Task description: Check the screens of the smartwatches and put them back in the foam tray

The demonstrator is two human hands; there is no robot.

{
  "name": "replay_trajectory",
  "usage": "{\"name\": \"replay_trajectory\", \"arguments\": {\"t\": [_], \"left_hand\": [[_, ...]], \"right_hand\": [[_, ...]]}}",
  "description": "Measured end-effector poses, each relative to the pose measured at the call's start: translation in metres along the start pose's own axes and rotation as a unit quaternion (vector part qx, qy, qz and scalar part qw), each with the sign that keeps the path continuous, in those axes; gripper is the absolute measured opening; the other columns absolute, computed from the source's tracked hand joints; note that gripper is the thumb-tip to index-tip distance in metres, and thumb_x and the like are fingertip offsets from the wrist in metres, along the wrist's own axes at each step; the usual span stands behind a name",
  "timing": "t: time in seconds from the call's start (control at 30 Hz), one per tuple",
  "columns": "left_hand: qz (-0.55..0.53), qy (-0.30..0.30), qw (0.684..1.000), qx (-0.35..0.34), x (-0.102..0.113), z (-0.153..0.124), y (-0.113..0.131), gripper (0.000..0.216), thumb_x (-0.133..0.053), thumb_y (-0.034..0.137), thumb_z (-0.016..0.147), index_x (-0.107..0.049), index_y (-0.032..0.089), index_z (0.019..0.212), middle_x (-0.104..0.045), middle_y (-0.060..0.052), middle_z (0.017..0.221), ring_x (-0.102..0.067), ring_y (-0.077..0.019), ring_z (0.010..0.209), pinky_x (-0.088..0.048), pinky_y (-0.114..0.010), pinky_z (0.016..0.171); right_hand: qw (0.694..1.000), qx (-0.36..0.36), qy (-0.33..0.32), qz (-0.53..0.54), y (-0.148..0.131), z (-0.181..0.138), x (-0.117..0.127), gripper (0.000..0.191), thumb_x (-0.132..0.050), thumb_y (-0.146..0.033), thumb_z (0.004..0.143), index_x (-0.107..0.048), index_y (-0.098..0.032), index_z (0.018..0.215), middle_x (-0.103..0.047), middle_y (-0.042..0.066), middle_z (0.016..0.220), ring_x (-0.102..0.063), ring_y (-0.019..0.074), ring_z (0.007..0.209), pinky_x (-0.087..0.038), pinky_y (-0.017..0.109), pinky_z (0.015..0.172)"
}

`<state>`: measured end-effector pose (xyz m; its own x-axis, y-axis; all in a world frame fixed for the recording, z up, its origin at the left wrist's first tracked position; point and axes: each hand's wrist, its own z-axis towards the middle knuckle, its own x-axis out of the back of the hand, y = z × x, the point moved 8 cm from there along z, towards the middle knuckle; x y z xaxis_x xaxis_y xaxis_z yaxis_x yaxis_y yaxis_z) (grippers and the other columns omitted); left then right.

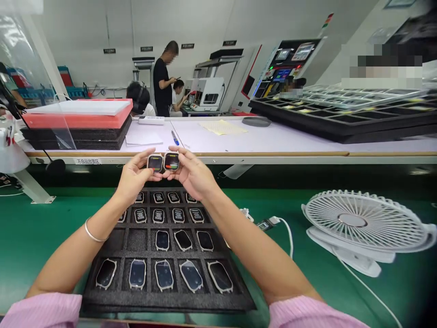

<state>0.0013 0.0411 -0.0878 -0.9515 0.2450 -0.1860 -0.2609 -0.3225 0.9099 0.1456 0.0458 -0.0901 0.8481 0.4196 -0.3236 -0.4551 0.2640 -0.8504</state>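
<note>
Left grip [134, 175] and right grip [193, 175] each pinch a watch case [155, 162] by its edges; slipping fingers could drop one onto the foam tray [136, 239].

Bright even overhead light, soft shadows, wide-angle edge bending, pixelated patches.

Foam tray [239, 298] near edge hidden by sleeves, wall labels [109, 51] illegible
</note>
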Motion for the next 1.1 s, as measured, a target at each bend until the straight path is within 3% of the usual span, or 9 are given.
{"name": "replay_trajectory", "arguments": {"t": [0.27, 0.47, 0.93, 1.1], "left_hand": [[0.056, -0.046, 0.978, -0.196, -0.015, 0.046, 0.089, 0.060, -0.076, 0.018, 0.073, -0.062, 0.027, 0.130, -0.072, -0.004, 0.109, -0.072, -0.0134, 0.072, -0.063, -0.027, 0.073], [0.060, -0.038, 0.969, -0.236, -0.020, 0.056, 0.123, 0.062, -0.080, 0.016, 0.068, -0.065, 0.030, 0.127, -0.071, -0.001, 0.101, -0.071, -0.0149, 0.072, -0.062, -0.028, 0.071], [0.041, -0.042, 0.965, -0.254, -0.031, 0.053, 0.138, 0.061, -0.088, 0.020, 0.063, -0.066, 0.028, 0.120, -0.070, 0.000, 0.097, -0.068, -0.0113, 0.064, -0.060, -0.025, 0.063], [0.030, -0.030, 0.969, -0.243, -0.032, 0.039, 0.128, 0.057, -0.086, 0.020, 0.064, -0.066, 0.026, 0.117, -0.069, 0.002, 0.088, -0.067, -0.0102, 0.061, -0.060, -0.023, 0.062]], "right_hand": [[0.987, 0.119, -0.087, -0.060, -0.089, 0.056, -0.034, 0.030, -0.064, -0.039, 0.093, -0.052, -0.021, 0.114, -0.062, 0.000, 0.087, -0.064, 0.0157, 0.063, -0.050, 0.027, 0.057], [0.972, 0.170, -0.140, -0.082, -0.121, 0.063, -0.051, 0.052, -0.080, -0.030, 0.077, -0.052, -0.021, 0.120, -0.063, -0.001, 0.092, -0.064, 0.0153, 0.070, -0.052, 0.027, 0.065], [0.961, 0.186, -0.154, -0.136, -0.142, 0.052, -0.055, 0.057, -0.081, -0.026, 0.073, -0.052, -0.022, 0.121, -0.061, -0.001, 0.095, -0.064, 0.0158, 0.072, -0.052, 0.028, 0.065], [0.965, 0.176, -0.155, -0.118, -0.130, 0.038, -0.054, 0.053, -0.080, -0.024, 0.076, -0.053, -0.022, 0.121, -0.062, -0.001, 0.095, -0.064, 0.0148, 0.071, -0.053, 0.027, 0.065]]}}
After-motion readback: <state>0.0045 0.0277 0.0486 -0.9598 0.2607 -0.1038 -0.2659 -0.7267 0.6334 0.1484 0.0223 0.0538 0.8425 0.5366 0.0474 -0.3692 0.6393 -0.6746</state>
